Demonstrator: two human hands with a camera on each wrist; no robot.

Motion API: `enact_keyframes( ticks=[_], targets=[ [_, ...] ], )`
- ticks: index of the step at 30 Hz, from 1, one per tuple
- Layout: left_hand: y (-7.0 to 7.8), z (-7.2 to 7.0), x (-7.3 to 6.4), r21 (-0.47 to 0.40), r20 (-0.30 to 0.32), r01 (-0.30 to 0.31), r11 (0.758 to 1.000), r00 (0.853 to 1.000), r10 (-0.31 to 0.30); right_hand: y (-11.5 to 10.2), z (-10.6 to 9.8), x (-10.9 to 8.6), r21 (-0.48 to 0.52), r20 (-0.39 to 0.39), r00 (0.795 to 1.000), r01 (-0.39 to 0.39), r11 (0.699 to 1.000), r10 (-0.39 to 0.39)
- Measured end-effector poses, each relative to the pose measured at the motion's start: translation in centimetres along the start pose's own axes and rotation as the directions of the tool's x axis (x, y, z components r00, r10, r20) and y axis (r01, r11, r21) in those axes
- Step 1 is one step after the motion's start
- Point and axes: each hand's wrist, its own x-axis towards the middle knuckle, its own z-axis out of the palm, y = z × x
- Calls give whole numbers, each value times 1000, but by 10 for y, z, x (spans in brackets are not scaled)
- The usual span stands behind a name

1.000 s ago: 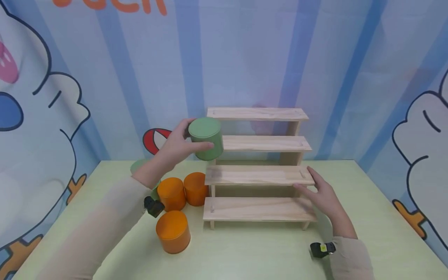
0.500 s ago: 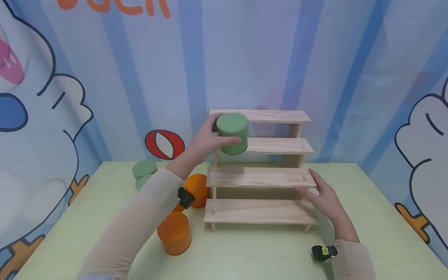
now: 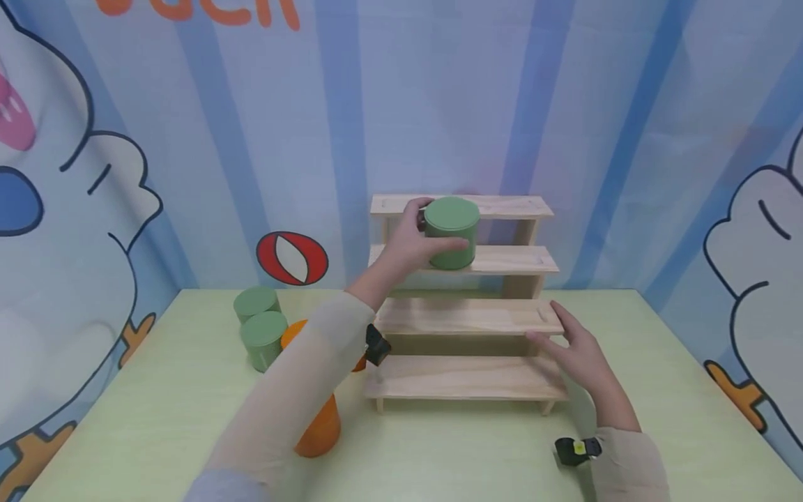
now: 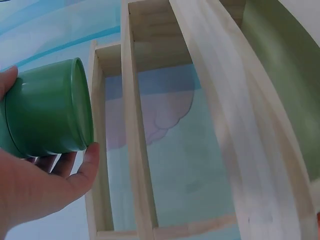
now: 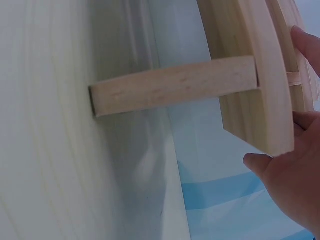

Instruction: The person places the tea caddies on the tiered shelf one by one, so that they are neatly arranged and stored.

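Observation:
My left hand (image 3: 404, 244) grips a green lidded canister (image 3: 453, 233) from its left side, thumb across the front. It holds the canister upright before the upper steps of a four-tier wooden display shelf (image 3: 470, 316). In the left wrist view, fingers curl under the green canister (image 4: 45, 107) beside the shelf's top boards. My right hand (image 3: 580, 359) holds the right end of the second board from the bottom, thumb at its front edge and fingers on top. The right wrist view shows that hand (image 5: 295, 170) at the board ends.
Two green canisters (image 3: 263, 338) stand at the table's back left. Orange canisters (image 3: 320, 431) sit left of the shelf, partly hidden behind my left sleeve (image 3: 295, 390). A printed blue curtain (image 3: 439, 97) hangs behind the pale table (image 3: 452, 453).
My left hand has carried the green canister to the right, from the shelf's left end to before its upper middle. The right hand stays on the board's end.

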Motion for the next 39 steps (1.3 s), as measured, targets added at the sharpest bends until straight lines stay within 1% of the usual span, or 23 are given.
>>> enact_keyframes(
  ticks=[4, 7, 11, 23, 27, 33, 39],
  targets=[
    [-4, 15, 7, -22, 5, -18, 1000, 1000, 18, -2, -1, 1, 0, -4, 1000, -5, 1000, 5],
    [-5, 24, 12, -26, 10, -20, 999, 1000, 21, -4, -2, 2, 2, -9, 1000, -8, 1000, 8],
    [-6, 34, 18, -44, 11, -20, 999, 1000, 20, -5, -2, 3, 8, -18, 1000, -6, 1000, 6],
    [-8, 49, 30, -74, -9, -7, 997, 1000, 6, -2, -2, 4, 13, -18, 1000, 3, 1000, -3],
    [-8, 53, 32, -85, -15, -11, 996, 1000, 10, -2, -2, 3, 16, -19, 1000, 8, 1000, -8],
    [-11, 59, 32, -75, 3, -13, 997, 1000, 13, 0, -1, 1, 22, -2, 1000, -2, 1000, 2],
    [-13, 65, 34, -86, 9, -9, 996, 1000, 10, 0, 0, 1, 17, -10, 1000, -7, 1000, 7]
  ],
)
